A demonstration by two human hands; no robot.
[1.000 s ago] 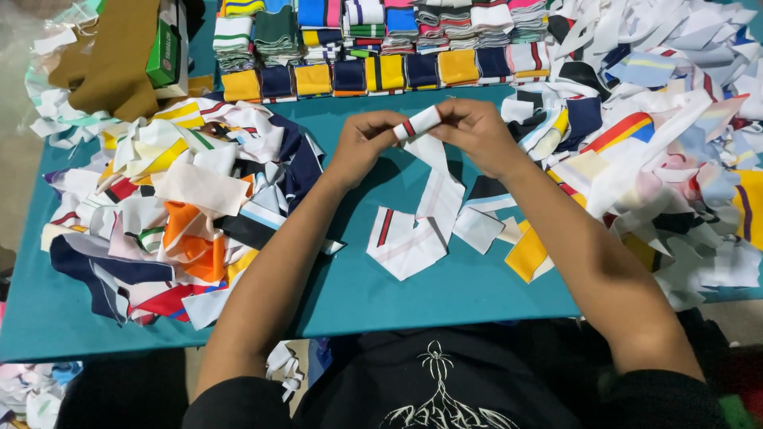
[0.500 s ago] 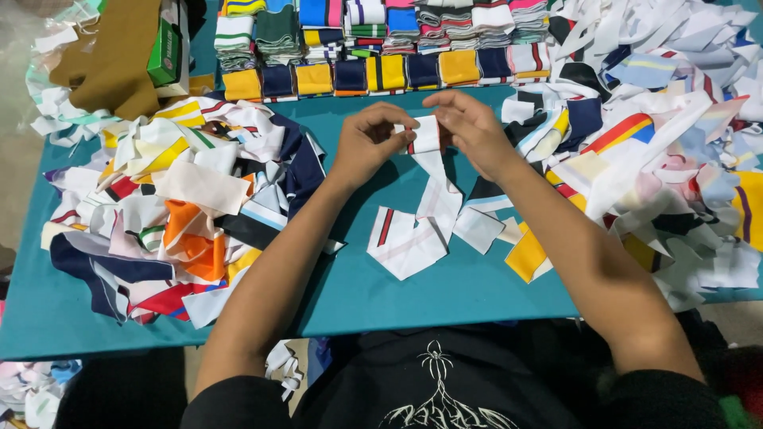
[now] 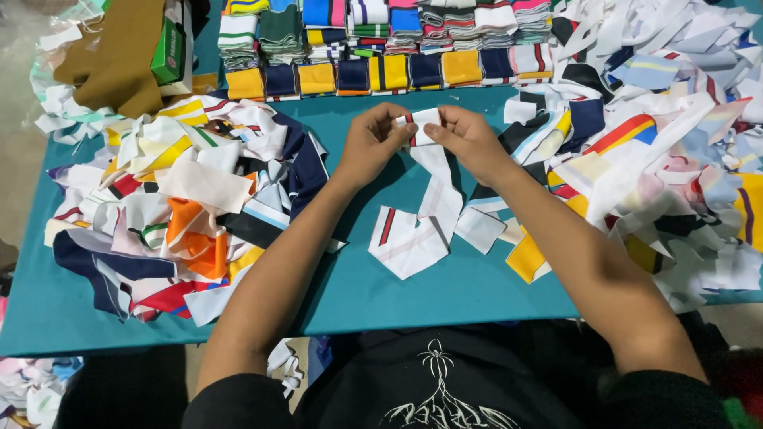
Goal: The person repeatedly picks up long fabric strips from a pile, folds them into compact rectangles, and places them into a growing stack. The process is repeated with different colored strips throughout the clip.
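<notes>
White ribbed knit with a red and dark stripe is what you have in hand: a long collar strip [image 3: 433, 171] pinched at its far end between both hands above the middle of the teal table [image 3: 350, 286]. Your left hand [image 3: 372, 141] closes thumb and fingers on the left edge of the folded end, and your right hand [image 3: 469, 143] clamps the right edge, so the two hands sit close together with only the small folded bit between them. From there the strip's loose tail hangs and runs toward you, ending on the tabletop next to a flat white piece with a red stripe [image 3: 407, 242]. By the look of it, you are at the start of folding or rolling this strip into a compact bundle, with only the first turn made. The next move seems to call for keeping the edges square while you take up more of the tail, since the soft knit could skew or slip out of the fold. Along the far edge runs a row of folded bundles [image 3: 381, 73] in yellow and navy, with stacks behind them. A loose heap of mixed strips [image 3: 175, 206] lies to the left, and another heap of pale scraps [image 3: 660, 159] spreads to the right.
</notes>
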